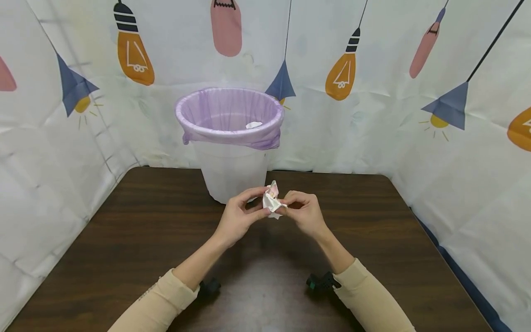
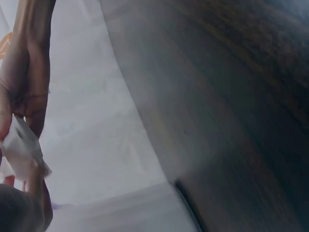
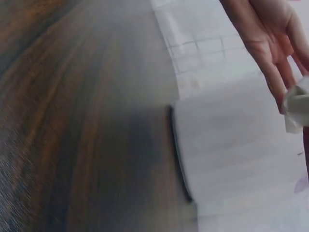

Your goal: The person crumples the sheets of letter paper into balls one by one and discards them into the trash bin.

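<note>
Both hands hold one crumpled piece of white paper with pinkish marks, above the middle of the table. From the left, my left hand grips it between thumb and fingers. My right hand pinches its right edge with thumb and forefinger. In the left wrist view the crumpled paper sits between the two hands at the left edge. The right wrist view shows part of the paper at its right border, against the fingers of the other hand.
Behind the hands stands a white bin with a purple liner folded over its rim. A white scrap lies inside it. The dark wooden table meets a patterned cloth backdrop at the back and sides.
</note>
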### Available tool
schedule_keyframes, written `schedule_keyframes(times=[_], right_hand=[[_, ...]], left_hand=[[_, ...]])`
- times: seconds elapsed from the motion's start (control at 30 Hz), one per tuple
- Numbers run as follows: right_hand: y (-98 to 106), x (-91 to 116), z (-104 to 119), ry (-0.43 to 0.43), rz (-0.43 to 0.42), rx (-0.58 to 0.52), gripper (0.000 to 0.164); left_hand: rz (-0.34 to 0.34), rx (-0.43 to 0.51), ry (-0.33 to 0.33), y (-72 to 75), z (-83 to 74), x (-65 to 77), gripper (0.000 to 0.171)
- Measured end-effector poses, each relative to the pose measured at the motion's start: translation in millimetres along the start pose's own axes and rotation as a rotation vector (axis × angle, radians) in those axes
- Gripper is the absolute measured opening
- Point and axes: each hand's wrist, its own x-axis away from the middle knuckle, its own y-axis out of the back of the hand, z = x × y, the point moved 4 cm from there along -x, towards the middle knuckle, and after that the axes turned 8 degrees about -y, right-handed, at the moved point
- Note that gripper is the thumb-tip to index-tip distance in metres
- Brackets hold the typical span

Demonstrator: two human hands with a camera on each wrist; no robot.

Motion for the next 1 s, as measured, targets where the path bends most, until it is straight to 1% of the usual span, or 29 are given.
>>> schedule_keyframes(times=[0.13, 0.27, 0.37, 0.47, 0.53, 0.6, 0.67, 0.77, 0.87, 0.93, 1.0], right_hand=[[-0.3, -2.3, 2.5, -0.034, 0.052, 0.017, 0.018], [-0.9, -3.6, 3.1, -0.051, 0.085, 0.034, 0.01], [-0.3, -3.5, 3.3, -0.063, 0.095, 0.052, 0.009], [0.6, -1.7, 4.1, -0.081, 0.104, 0.077, 0.011], [0.7, -0.3, 4.4, -0.093, 0.105, 0.089, 0.012], [0.5, 1.2, 4.2, -0.1, 0.089, 0.103, 0.012], [0.3, 2.4, 4.0, -0.11, 0.039, 0.126, 0.012], [0.1, 3.7, 1.8, -0.128, -0.078, 0.167, 0.012], [-1.5, 7.1, 0.4, -0.143, -0.183, 0.179, 0.019], [-3.5, 9.2, 0.5, -0.133, -0.218, 0.159, 0.023], [-6.5, 11.4, 1.0, -0.12, -0.22, 0.125, 0.027]], left_hand=[[0.061, 0.013, 0.017, -1.3, 1.9, 0.6, 0.048], [0.103, 0.037, 0.027, -1.2, 3.1, 0.8, 0.047], [0.135, 0.043, 0.029, -1.5, 3.3, 0.6, 0.049], [0.179, 0.027, 0.028, -3.1, 5.1, 2.0, 0.053], [0.204, 0.013, 0.019, -4.9, 6.6, 3.6, 0.055], [0.215, -0.002, 0.003, -6.7, 8.5, 5.6, 0.053], [0.202, -0.016, -0.016, -8.6, 9.3, 6.7, 0.049], [0.143, -0.055, -0.038, -9.9, 10.7, 7.2, 0.041], [0.077, -0.097, -0.031, -9.5, 12.7, 7.2, 0.036], [0.04, -0.11, -0.024, -8.4, 13.7, 5.9, 0.034], [-0.003, -0.095, -0.019, -6.3, 13.0, 3.3, 0.033]])
